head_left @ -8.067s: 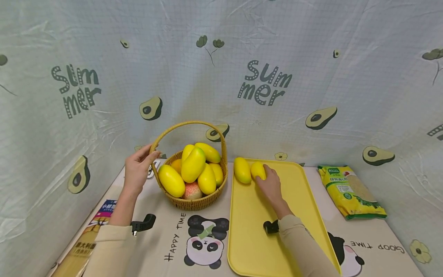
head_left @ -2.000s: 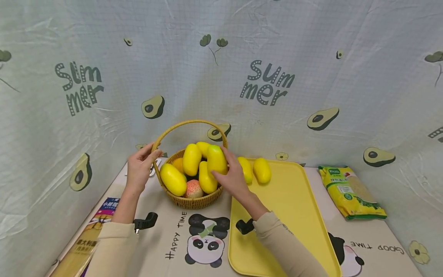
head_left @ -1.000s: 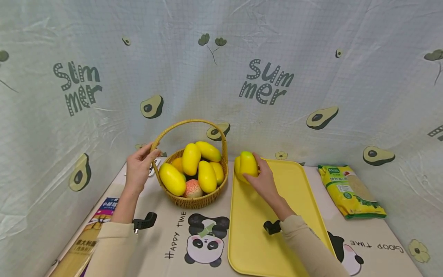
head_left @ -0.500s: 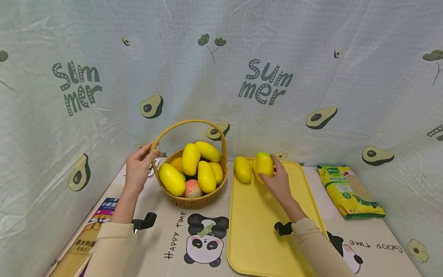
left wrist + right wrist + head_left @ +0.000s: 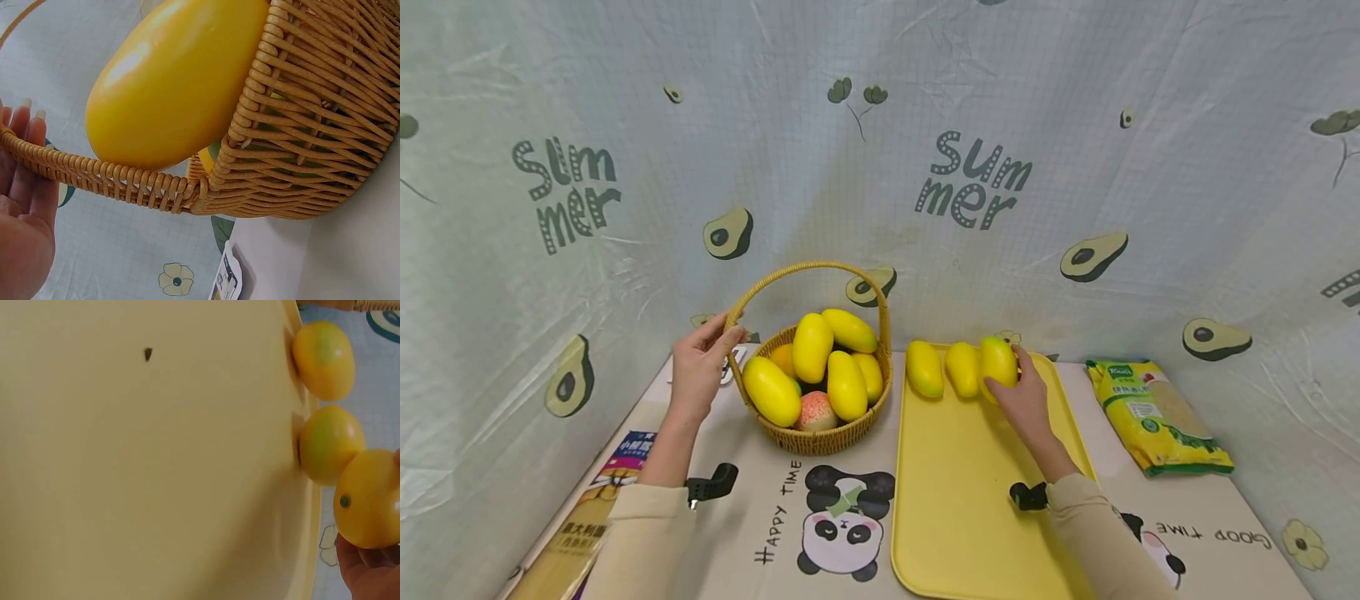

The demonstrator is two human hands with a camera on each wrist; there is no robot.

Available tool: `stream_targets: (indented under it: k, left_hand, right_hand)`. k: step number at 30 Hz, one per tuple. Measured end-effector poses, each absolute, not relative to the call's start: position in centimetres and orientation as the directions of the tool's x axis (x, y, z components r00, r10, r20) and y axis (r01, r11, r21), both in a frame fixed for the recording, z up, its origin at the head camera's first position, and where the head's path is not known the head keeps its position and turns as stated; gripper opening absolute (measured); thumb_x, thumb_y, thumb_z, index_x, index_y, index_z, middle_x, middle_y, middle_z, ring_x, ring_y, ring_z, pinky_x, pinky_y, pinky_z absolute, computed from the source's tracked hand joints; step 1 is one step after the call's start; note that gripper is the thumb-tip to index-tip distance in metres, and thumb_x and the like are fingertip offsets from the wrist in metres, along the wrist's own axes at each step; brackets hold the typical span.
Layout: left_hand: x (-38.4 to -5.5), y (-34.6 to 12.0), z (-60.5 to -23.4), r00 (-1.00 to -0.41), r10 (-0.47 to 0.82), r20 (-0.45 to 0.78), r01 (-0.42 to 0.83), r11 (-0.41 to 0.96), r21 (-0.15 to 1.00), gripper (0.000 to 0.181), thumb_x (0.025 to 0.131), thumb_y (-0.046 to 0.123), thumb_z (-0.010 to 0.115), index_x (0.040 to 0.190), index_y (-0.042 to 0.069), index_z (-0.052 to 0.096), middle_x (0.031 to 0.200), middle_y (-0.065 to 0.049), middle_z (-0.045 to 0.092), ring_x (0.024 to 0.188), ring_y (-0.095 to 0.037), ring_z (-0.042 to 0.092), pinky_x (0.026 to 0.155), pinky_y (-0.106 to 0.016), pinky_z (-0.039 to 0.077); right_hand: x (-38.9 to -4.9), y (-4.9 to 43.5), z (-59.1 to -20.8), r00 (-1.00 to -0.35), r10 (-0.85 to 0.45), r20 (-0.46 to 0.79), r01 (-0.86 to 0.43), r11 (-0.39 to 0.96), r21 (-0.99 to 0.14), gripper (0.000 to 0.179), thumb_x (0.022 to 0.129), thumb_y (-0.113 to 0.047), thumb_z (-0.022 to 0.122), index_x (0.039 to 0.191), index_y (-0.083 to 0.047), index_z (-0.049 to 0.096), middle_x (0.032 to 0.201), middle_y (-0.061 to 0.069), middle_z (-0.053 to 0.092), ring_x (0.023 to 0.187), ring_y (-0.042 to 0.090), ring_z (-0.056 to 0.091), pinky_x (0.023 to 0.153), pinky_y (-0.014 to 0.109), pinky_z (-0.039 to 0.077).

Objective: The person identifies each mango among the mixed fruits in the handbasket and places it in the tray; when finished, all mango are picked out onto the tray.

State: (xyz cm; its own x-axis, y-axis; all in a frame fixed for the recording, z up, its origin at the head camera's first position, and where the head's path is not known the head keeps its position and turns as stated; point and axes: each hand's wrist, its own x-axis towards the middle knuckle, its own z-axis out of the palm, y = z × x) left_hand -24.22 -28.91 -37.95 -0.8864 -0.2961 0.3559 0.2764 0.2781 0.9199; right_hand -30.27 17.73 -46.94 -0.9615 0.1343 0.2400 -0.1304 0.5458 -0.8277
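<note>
In the head view my right hand (image 5: 1026, 408) grips a yellow mango (image 5: 998, 362) at the far end of the yellow tray (image 5: 970, 500). Two more mangoes lie to its left on the tray, the nearer one (image 5: 962, 369) beside the held one and another mango (image 5: 924, 369) by the tray's left corner. The right wrist view shows the held mango (image 5: 369, 499) overlapping its neighbour, my fingers beneath it. My left hand (image 5: 696, 367) holds the handle (image 5: 94, 175) of a wicker basket (image 5: 827, 439). Inside the basket are several mangoes (image 5: 847, 385) and a reddish peach (image 5: 817, 412).
A yellow Knorr bag (image 5: 1157, 417) lies right of the tray. A pasta packet (image 5: 576, 525) is at the left edge, and a white card-like item (image 5: 733, 367) sits behind the basket's left side. A patterned curtain (image 5: 880, 167) stands behind everything.
Since two seconds ago, my right hand has carried a mango out of the basket, over the tray's two mangoes, to their right. Earlier it had set down the second one. My left hand stays on the handle.
</note>
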Motion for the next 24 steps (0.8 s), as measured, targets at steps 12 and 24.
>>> stream_targets:
  k: [12,24]
  left_hand:
    - [-24.1,-28.9,-38.0,-0.88,-0.297,0.372,0.292,0.28,0.915,0.046,0.097,0.034,0.064,0.138,0.012,0.06,0.092,0.018,0.068,0.097,-0.003,0.063,0.088,-0.013,0.047]
    - [-24.0,-28.7,-37.8,-0.878,-0.297,0.376,0.298,0.275,0.914,0.046,0.097,0.034,0.064,0.137,0.012,0.061,0.091,0.018,0.068,0.096,-0.003,0.063,0.088,-0.013,0.047]
  right_hand:
    - [-31.1,18.9,-47.9,-0.981,0.141,0.136,-0.036,0.553,-0.832,0.079,0.093,-0.029,0.066,0.156,-0.007,0.025,0.152,0.025,0.039,0.134,0.041,0.044,0.107,0.056,0.043]
    - [-31.9,19.1,-48.2,-0.986,0.138,0.098,0.004,0.597,-0.802,0.072,0.098,-0.032,0.059,0.154,0.002,0.028,0.153,0.027,0.037,0.138,0.043,0.04,0.112,0.055,0.038]
